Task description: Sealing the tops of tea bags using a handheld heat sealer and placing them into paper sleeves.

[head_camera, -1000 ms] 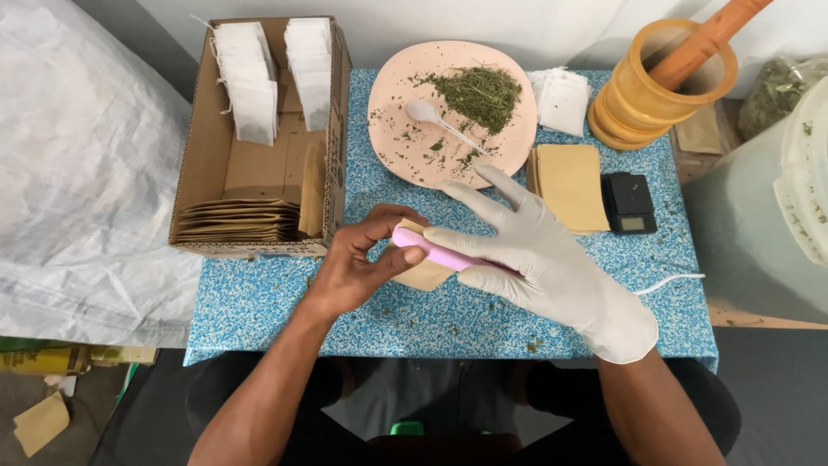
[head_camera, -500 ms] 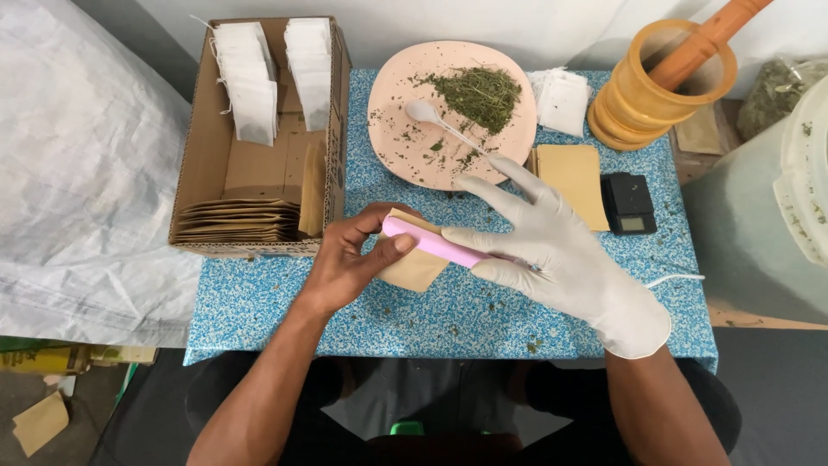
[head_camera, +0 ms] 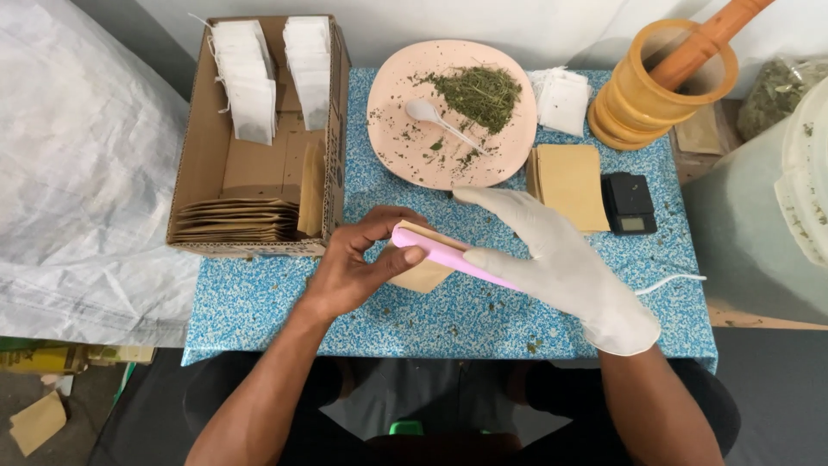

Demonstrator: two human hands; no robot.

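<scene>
At the near edge of the blue speckled table (head_camera: pixel 259 315), my bare left hand (head_camera: pixel 354 267) curls shut around a small brown paper packet (head_camera: pixel 424 274), thumb pressing its top edge. My gloved right hand (head_camera: pixel 556 263), at 3 o'clock from it, grips a pink bar-shaped tool (head_camera: pixel 448 253) laid across the packet, fingers loosely spread. Beyond, at 12 o'clock, a pink plate (head_camera: pixel 405 155) carries dried green herb (head_camera: pixel 479 91) and a white spoon (head_camera: pixel 431 116). At 10 o'clock a cardboard box (head_camera: pixel 194 164) holds white sachets (head_camera: pixel 246 95) and stacked brown packets (head_camera: pixel 228 220). At 2 o'clock lie more brown packets (head_camera: pixel 565 181), a black scale (head_camera: pixel 630 203) and a wooden mortar (head_camera: pixel 647 103).
</scene>
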